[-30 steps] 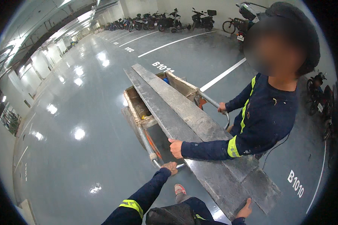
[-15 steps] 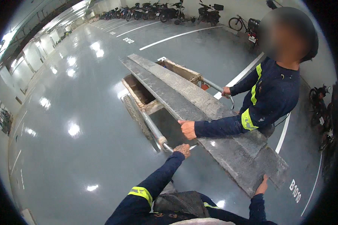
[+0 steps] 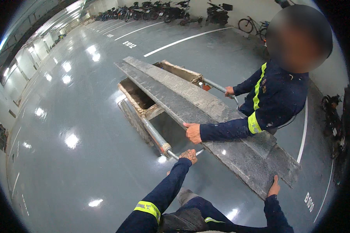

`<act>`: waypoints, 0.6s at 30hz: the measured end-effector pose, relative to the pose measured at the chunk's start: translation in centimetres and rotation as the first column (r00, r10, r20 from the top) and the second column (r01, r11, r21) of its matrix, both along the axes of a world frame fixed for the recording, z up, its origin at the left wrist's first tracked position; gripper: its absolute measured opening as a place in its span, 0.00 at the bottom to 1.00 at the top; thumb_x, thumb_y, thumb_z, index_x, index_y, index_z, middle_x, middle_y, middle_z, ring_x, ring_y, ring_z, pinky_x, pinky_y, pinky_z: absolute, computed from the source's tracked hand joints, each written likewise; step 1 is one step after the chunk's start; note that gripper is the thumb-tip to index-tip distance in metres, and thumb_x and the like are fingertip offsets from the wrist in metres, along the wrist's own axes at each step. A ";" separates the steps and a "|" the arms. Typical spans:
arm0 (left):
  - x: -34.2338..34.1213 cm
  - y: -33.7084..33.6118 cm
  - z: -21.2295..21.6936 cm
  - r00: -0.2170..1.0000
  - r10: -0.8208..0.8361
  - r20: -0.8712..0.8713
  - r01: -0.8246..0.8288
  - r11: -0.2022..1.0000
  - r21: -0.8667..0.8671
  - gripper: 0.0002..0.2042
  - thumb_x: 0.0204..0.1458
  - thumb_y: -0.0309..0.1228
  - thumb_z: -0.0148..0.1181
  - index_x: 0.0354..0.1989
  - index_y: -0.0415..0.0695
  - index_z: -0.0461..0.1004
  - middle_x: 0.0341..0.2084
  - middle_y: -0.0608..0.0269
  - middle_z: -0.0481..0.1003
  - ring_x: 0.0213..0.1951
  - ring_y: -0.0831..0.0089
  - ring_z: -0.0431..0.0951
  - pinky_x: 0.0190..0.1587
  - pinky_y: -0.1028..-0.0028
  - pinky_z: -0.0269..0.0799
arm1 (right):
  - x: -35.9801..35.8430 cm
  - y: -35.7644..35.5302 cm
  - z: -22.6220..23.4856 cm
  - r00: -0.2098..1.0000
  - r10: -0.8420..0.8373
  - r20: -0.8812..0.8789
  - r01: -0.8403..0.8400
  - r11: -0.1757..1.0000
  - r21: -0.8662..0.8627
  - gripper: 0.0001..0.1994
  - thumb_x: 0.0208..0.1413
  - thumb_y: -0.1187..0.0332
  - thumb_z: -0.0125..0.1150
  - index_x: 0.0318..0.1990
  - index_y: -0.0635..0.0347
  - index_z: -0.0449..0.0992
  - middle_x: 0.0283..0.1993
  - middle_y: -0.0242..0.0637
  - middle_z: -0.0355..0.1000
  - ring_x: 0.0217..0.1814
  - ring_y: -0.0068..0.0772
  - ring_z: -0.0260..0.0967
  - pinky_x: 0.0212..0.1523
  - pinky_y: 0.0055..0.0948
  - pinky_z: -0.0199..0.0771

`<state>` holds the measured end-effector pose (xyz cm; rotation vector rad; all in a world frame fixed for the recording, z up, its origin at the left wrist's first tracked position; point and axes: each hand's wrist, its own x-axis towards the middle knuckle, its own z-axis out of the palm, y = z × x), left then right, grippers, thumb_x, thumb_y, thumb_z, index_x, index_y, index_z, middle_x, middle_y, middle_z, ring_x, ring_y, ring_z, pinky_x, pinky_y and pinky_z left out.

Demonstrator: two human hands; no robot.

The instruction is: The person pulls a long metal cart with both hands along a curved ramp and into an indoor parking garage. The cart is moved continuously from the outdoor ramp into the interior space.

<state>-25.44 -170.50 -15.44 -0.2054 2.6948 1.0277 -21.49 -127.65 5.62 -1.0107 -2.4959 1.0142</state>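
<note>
My left hand (image 3: 189, 155) is wrapped around the left metal handle (image 3: 156, 134) of a worn, dirt-stained cart (image 3: 149, 112). Two long grey stone slabs lie lengthwise over the cart and stick out toward me. My right hand (image 3: 274, 187) grips the near end of the left, darker slab (image 3: 237, 165), thumb on top and fingers mostly hidden beneath. The lighter slab (image 3: 190, 93) overlaps it on the right. A co-worker's hand (image 3: 193, 133) presses on the slab's left edge, while that person's other hand (image 3: 229, 91) holds the cart's right handle (image 3: 216, 85).
The co-worker (image 3: 280, 97), in a dark shirt with reflective bands, stands close at the right. Parked motorcycles (image 3: 144, 13) and a bicycle (image 3: 249, 25) line the far wall, with another motorcycle (image 3: 331, 116) at the right. White lines (image 3: 186, 40) mark the shiny grey floor.
Cart and slabs appear slightly farther left in view, and floor markings have shifted as we move along. The co-worker has leaned a little left. All hands keep their holds.
</note>
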 end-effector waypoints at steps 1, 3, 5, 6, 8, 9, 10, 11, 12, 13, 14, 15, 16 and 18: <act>-0.5 -0.6 -0.7 0.999 0.013 -0.039 -0.013 1.000 0.007 0.14 0.40 0.37 0.47 0.29 0.41 0.72 0.28 0.48 0.74 0.35 0.53 0.74 0.39 0.61 0.69 | -0.2 -0.9 -0.7 0.999 -0.008 -0.045 0.008 1.000 0.000 0.34 0.44 0.42 0.54 0.28 0.77 0.72 0.27 0.41 0.70 0.29 0.31 0.61 0.34 0.31 0.60; -2.2 -2.4 -1.2 0.997 -0.052 0.066 0.051 0.999 0.006 0.13 0.41 0.36 0.46 0.29 0.41 0.72 0.28 0.47 0.73 0.35 0.53 0.74 0.39 0.60 0.69 | 0.1 -3.6 -1.6 0.991 -0.023 -0.132 0.023 1.000 -0.002 0.35 0.44 0.42 0.53 0.32 0.78 0.72 0.30 0.42 0.71 0.31 0.32 0.62 0.37 0.31 0.61; -1.8 -1.7 -1.9 0.995 0.022 0.097 -0.027 0.998 0.051 0.13 0.41 0.34 0.44 0.30 0.40 0.72 0.28 0.45 0.73 0.35 0.54 0.74 0.40 0.60 0.69 | -0.2 -3.8 0.0 0.998 -0.051 0.035 0.051 0.999 0.010 0.35 0.44 0.42 0.53 0.36 0.78 0.71 0.34 0.44 0.71 0.34 0.33 0.63 0.39 0.30 0.61; -1.6 -1.4 -1.2 0.995 -0.017 0.100 0.012 0.999 0.043 0.13 0.41 0.34 0.44 0.30 0.40 0.72 0.28 0.45 0.73 0.35 0.54 0.74 0.39 0.60 0.69 | 0.3 -3.6 1.0 0.990 -0.084 0.116 0.082 0.996 0.024 0.35 0.45 0.42 0.52 0.37 0.78 0.71 0.35 0.44 0.71 0.35 0.33 0.64 0.40 0.30 0.61; -1.7 -2.5 -0.4 0.996 -0.070 0.055 0.069 0.997 0.028 0.13 0.40 0.34 0.44 0.30 0.40 0.72 0.28 0.45 0.73 0.34 0.53 0.74 0.39 0.61 0.70 | 1.9 -5.3 2.1 0.996 -0.086 0.018 0.087 0.995 -0.052 0.35 0.45 0.43 0.52 0.38 0.77 0.71 0.37 0.44 0.70 0.37 0.33 0.64 0.41 0.30 0.61; -1.6 -3.1 -0.6 0.997 -0.074 0.020 0.073 0.997 0.035 0.13 0.39 0.34 0.45 0.30 0.40 0.72 0.28 0.45 0.73 0.33 0.53 0.74 0.38 0.61 0.70 | 2.5 -6.0 2.8 0.996 -0.085 -0.037 0.081 0.993 -0.090 0.34 0.45 0.43 0.52 0.39 0.77 0.71 0.38 0.44 0.70 0.38 0.33 0.64 0.42 0.30 0.61; -1.5 -3.8 0.2 0.996 -0.086 -0.010 0.087 0.995 0.042 0.13 0.39 0.34 0.46 0.30 0.40 0.72 0.27 0.45 0.73 0.33 0.53 0.74 0.38 0.61 0.70 | 3.4 -5.7 2.8 0.993 -0.104 -0.058 0.097 0.988 -0.122 0.34 0.45 0.43 0.52 0.39 0.77 0.70 0.39 0.44 0.70 0.38 0.33 0.65 0.42 0.30 0.61; -1.2 -4.3 1.1 0.989 -0.142 0.052 0.139 0.989 0.058 0.13 0.38 0.33 0.46 0.30 0.40 0.72 0.28 0.45 0.73 0.33 0.53 0.74 0.38 0.61 0.70 | 4.5 -4.9 2.6 0.989 -0.123 -0.078 0.110 0.982 -0.155 0.34 0.45 0.44 0.52 0.40 0.77 0.70 0.39 0.44 0.70 0.38 0.34 0.65 0.42 0.30 0.62; -1.0 -4.9 4.1 0.971 -0.211 0.115 0.204 0.976 0.075 0.13 0.37 0.33 0.47 0.30 0.40 0.71 0.28 0.45 0.73 0.33 0.52 0.74 0.38 0.60 0.70 | 5.6 -4.6 2.5 0.983 -0.157 -0.094 0.137 0.972 -0.190 0.34 0.45 0.44 0.53 0.41 0.77 0.70 0.39 0.43 0.70 0.39 0.34 0.65 0.43 0.30 0.62; -0.6 -5.5 6.4 0.945 -0.275 0.176 0.261 0.961 0.094 0.13 0.37 0.32 0.47 0.31 0.40 0.71 0.28 0.44 0.73 0.33 0.52 0.74 0.37 0.60 0.69 | 6.4 -5.8 3.4 0.977 -0.175 -0.117 0.146 0.964 -0.223 0.34 0.45 0.44 0.53 0.41 0.77 0.70 0.39 0.44 0.70 0.39 0.34 0.65 0.43 0.30 0.62; 0.0 -5.9 7.4 0.951 -0.268 0.156 0.255 0.962 0.097 0.13 0.36 0.32 0.47 0.30 0.40 0.71 0.28 0.44 0.72 0.33 0.52 0.74 0.37 0.60 0.69 | 6.9 -7.6 5.1 0.972 -0.184 -0.143 0.143 0.956 -0.256 0.35 0.44 0.44 0.53 0.41 0.77 0.69 0.40 0.44 0.70 0.39 0.34 0.65 0.43 0.30 0.62; 0.3 -6.0 8.1 0.956 -0.259 0.134 0.247 0.964 0.100 0.13 0.36 0.31 0.48 0.30 0.40 0.71 0.28 0.43 0.72 0.33 0.52 0.74 0.36 0.60 0.69 | 7.3 -8.9 6.1 0.967 -0.192 -0.169 0.138 0.948 -0.287 0.35 0.44 0.44 0.54 0.41 0.77 0.69 0.40 0.44 0.70 0.39 0.34 0.65 0.43 0.30 0.62; 0.5 -6.0 8.4 0.961 -0.252 0.114 0.241 0.965 0.104 0.13 0.36 0.31 0.48 0.30 0.40 0.71 0.28 0.43 0.72 0.33 0.52 0.74 0.36 0.60 0.69 | 7.3 -9.0 6.3 0.972 -0.195 -0.129 0.162 0.960 -0.229 0.35 0.44 0.44 0.54 0.41 0.77 0.69 0.40 0.44 0.70 0.39 0.34 0.65 0.43 0.30 0.62; 0.2 -5.8 7.8 0.970 -0.214 0.119 0.201 0.973 0.110 0.13 0.36 0.31 0.48 0.31 0.40 0.71 0.29 0.42 0.72 0.34 0.52 0.74 0.37 0.60 0.69 | 6.8 -8.4 6.6 0.978 -0.203 -0.052 0.196 0.974 -0.110 0.36 0.43 0.43 0.54 0.41 0.78 0.69 0.41 0.44 0.70 0.39 0.34 0.65 0.43 0.31 0.62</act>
